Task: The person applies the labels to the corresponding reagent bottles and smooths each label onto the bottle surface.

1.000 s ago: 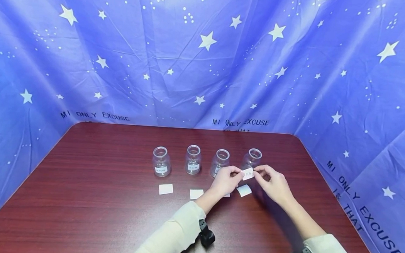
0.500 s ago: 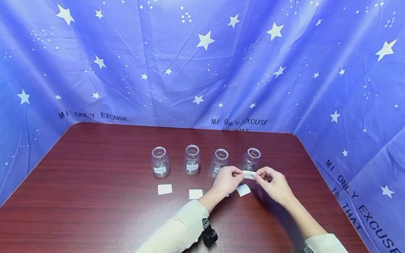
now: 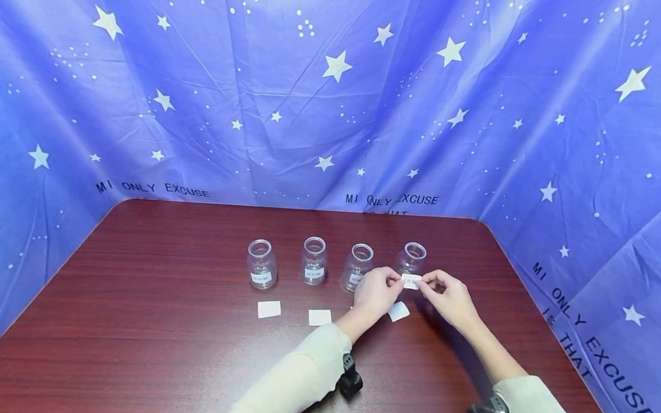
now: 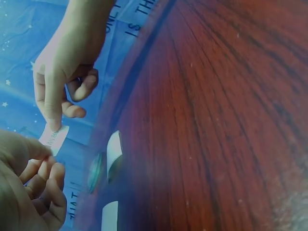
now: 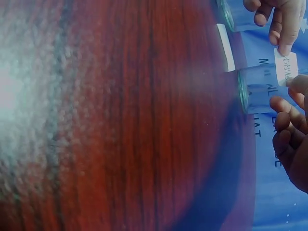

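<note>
Between both hands is a small white printed label (image 3: 410, 281), pinched at its two ends. My left hand (image 3: 377, 291) grips the left end with thumb and forefinger. The right end is between the thumb and forefinger of my right hand (image 3: 450, 301). Directly behind the label stands a clear glass jar (image 3: 414, 257), its lower front hidden by label and fingers. In the right wrist view the label (image 5: 287, 67) overlaps the jar (image 5: 260, 89). The left wrist view shows printing on the label (image 4: 54, 139) facing the camera.
More jars stand in a row to the left: one (image 3: 262, 265), another (image 3: 314, 262) and a third (image 3: 359, 266), each bearing a white label. White paper pieces lie in front, including one (image 3: 269, 309), one (image 3: 320, 317) and a curled one (image 3: 399, 311). A starry blue curtain (image 3: 291, 103) surrounds the table.
The label has tilted back and then up so its printed face shows again. Both hands have shifted slightly, the left hand rightward, bringing the label in front of the rightmost jar.
</note>
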Available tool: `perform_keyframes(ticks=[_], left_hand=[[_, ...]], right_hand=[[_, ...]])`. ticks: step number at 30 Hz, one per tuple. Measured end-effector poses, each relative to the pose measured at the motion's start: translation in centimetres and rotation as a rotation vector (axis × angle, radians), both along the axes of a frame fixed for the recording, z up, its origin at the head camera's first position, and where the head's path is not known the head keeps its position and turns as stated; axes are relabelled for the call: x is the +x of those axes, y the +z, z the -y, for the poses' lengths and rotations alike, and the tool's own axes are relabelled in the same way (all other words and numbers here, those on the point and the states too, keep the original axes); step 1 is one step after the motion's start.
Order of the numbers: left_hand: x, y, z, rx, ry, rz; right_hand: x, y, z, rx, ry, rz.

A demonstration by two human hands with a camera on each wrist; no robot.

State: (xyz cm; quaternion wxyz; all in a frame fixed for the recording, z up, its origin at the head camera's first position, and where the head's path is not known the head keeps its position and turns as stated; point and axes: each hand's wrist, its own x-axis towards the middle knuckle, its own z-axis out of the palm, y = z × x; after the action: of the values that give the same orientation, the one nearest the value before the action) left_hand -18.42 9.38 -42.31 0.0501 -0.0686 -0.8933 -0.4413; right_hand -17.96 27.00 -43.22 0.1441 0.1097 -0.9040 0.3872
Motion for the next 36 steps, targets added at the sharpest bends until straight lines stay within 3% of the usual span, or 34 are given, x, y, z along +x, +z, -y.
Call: perform_keyframes(ticks=[8,17,30,36], left_hand=[[-0.5,-0.7,-0.7,-0.115,0.03,-0.064],[-0.7,-0.9,-0.9,-0.144,0.061,-0.093],[-0.7,-1.2,-1.0,-0.142,0.064,-0.066],[-0.6,-1.2,-1.1,-0.148,0.071,-0.011]], right_hand=[[-0.6,-0.5,-0.2,0.007,-0.009,-0.02],[-1.0,-0.8,-0.1,0.032,-0.053,-0.08],[-1.0,-0.9,0.1,0.012,-0.115,-0.014],[-1.1,-0.8,0.1,-0.009,-0.137,-0.018]])
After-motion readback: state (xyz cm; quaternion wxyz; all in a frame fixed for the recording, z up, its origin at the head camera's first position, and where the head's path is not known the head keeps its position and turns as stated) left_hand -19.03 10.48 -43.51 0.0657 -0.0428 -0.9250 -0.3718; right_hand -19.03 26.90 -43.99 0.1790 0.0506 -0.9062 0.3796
